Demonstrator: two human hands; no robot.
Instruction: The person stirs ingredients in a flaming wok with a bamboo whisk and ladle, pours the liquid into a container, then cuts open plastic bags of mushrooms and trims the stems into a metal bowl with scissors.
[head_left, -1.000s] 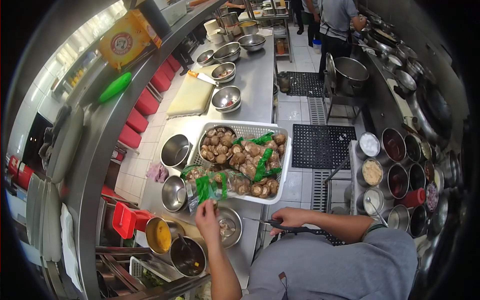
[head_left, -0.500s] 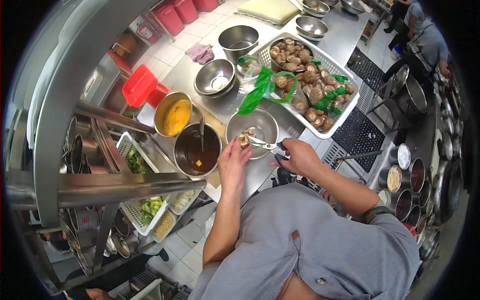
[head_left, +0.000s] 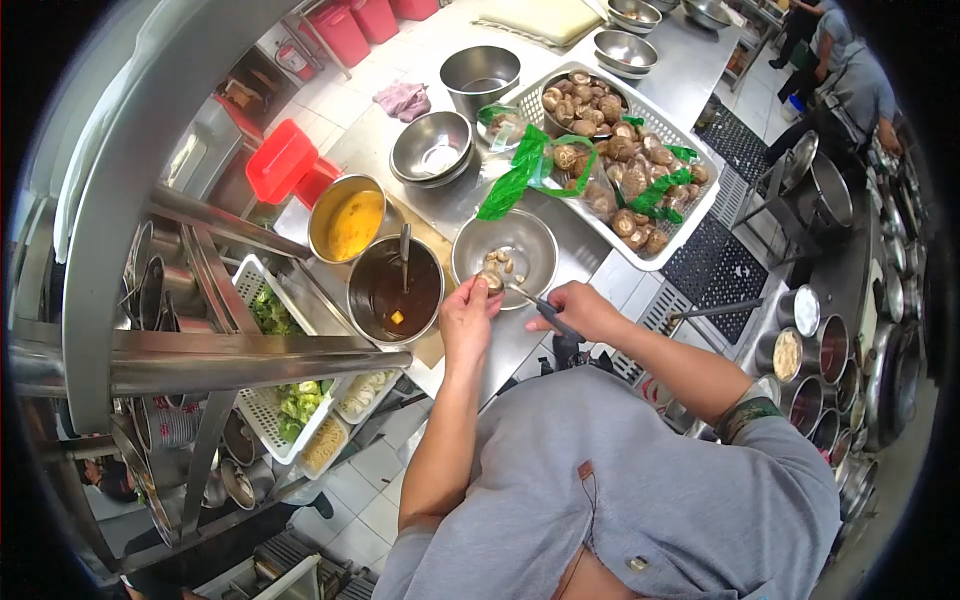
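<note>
My left hand [head_left: 466, 318] pinches a brown mushroom [head_left: 490, 281] over the near rim of a steel bowl [head_left: 541, 243]. In my right hand [head_left: 588, 314] is a pair of scissors [head_left: 553, 314] with dark handles, its blades pointing left toward the mushroom and close together. Several small pale mushroom pieces [head_left: 506, 262] lie in the bowl. Just beyond it, a white perforated basket [head_left: 655, 262] holds many whole mushrooms [head_left: 625, 160], some in clear plastic bags with green bands [head_left: 512, 180].
Left of the bowl stand a pot of dark liquid [head_left: 378, 290] with a spoon and a pot of yellow liquid [head_left: 355, 222]. Stacked steel bowls [head_left: 430, 147] sit beyond. A metal shelf rail [head_left: 250, 368] crosses the left side. Other people [head_left: 850, 80] stand at far right.
The scissor blades have come together and their handles have turned in my right hand. More mushroom pieces show in the bowl. My left hand still holds a mushroom in nearly the same spot.
</note>
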